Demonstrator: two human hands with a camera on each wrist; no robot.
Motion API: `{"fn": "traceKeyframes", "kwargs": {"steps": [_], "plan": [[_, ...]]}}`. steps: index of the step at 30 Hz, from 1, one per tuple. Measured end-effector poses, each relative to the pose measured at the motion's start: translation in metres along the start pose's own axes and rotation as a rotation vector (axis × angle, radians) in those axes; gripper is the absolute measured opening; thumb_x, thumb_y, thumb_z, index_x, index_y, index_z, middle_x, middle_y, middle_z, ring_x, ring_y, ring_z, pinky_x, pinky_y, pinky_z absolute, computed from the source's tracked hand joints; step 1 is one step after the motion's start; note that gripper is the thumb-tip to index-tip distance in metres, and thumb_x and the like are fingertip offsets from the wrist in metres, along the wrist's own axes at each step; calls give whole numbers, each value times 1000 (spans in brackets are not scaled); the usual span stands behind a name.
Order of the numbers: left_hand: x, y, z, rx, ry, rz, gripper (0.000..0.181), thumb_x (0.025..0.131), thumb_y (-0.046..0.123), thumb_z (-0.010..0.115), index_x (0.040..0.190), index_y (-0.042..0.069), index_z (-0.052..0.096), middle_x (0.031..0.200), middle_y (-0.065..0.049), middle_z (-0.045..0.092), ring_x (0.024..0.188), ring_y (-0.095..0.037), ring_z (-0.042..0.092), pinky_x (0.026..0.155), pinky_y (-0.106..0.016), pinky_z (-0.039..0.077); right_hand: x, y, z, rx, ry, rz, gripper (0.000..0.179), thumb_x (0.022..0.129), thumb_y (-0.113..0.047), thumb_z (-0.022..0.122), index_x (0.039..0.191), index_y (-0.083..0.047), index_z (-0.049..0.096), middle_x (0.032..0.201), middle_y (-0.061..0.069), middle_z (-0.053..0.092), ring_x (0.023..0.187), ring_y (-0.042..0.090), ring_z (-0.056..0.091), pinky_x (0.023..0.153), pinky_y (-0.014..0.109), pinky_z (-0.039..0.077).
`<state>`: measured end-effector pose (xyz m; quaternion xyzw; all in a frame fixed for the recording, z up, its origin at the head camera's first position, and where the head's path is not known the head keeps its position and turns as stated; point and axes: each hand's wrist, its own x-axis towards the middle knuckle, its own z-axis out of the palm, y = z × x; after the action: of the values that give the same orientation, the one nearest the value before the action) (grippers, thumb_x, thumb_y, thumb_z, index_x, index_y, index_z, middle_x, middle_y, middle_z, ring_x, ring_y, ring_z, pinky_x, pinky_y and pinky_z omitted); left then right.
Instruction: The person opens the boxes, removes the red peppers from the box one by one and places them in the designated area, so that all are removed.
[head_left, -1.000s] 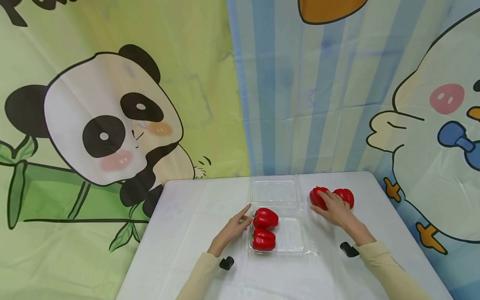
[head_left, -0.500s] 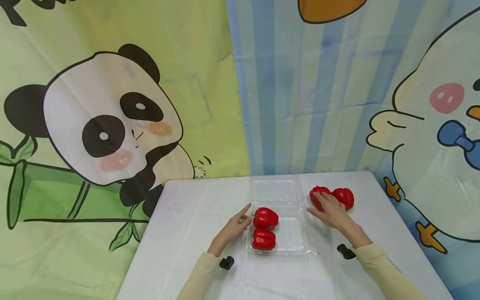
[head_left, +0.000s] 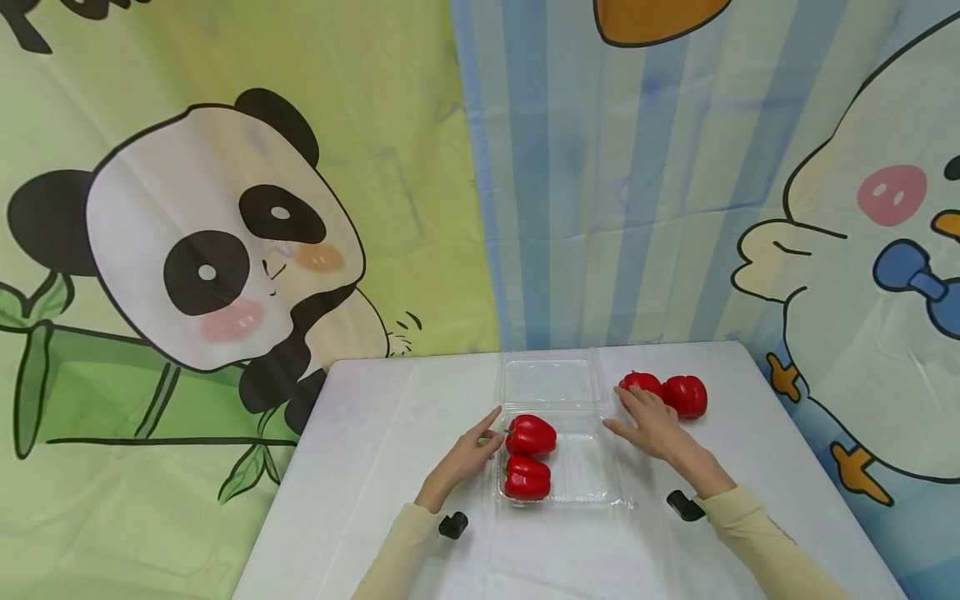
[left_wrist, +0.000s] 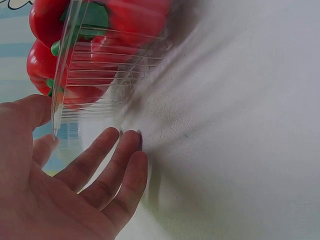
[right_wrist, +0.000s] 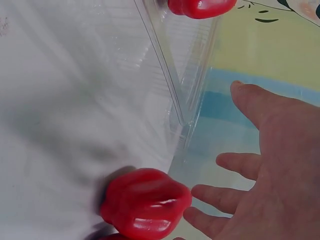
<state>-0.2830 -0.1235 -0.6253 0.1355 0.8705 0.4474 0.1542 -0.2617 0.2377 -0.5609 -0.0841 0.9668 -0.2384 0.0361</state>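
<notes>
Two red bell peppers, a far one (head_left: 532, 435) and a near one (head_left: 528, 477), lie in the left part of a clear plastic clamshell box (head_left: 588, 471). My left hand (head_left: 467, 458) is at the box's left wall; in the left wrist view its thumb is against the rim (left_wrist: 57, 107), with the other fingers loosely spread. On the table to the right, two more red bell peppers, a left one (head_left: 637, 382) and a right one (head_left: 686, 397), sit side by side. My right hand (head_left: 654, 427), fingers extended and holding nothing, is just in front of the left one, partly covering it.
The box's lid (head_left: 550, 382) lies folded back toward the far table edge. A white cloth covers the table (head_left: 390, 433). Behind it hang printed curtains (head_left: 420, 208) with a panda and a white bird. Each wrist carries a black camera (head_left: 453, 526).
My right hand has shifted left across the front of the left loose pepper, uncovering the right one. The left hand and the boxed peppers have stayed in place.
</notes>
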Motion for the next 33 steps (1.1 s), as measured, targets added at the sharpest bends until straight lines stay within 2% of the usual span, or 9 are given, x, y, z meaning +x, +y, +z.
{"fn": "traceKeyframes", "kwargs": {"steps": [8, 19, 33], "plan": [[0, 0, -1, 1, 2, -5, 62, 104, 37, 53, 160, 27, 29, 132, -17, 63, 93, -24, 67, 92, -46, 56, 0, -7, 4, 15, -13, -13, 84, 89, -48, 70, 154, -7, 37, 156, 29, 34, 141, 53, 29, 104, 81, 24], [0, 0, -1, 9, -7, 5, 61, 104, 34, 52, 160, 25, 29, 130, -17, 63, 91, -23, 66, 86, -42, 56, 0, -18, 13, 17, -38, -49, 82, 90, -48, 70, 154, -9, 38, 157, 29, 34, 144, 52, 27, 107, 80, 21], [-1, 2, -2, 0, -5, 2, 60, 105, 33, 51, 160, 25, 29, 130, -18, 63, 90, -23, 66, 87, -42, 56, 1, -32, 18, 9, -53, -95, 79, 90, -45, 71, 153, -10, 40, 155, 28, 37, 142, 52, 31, 108, 77, 24]]}}
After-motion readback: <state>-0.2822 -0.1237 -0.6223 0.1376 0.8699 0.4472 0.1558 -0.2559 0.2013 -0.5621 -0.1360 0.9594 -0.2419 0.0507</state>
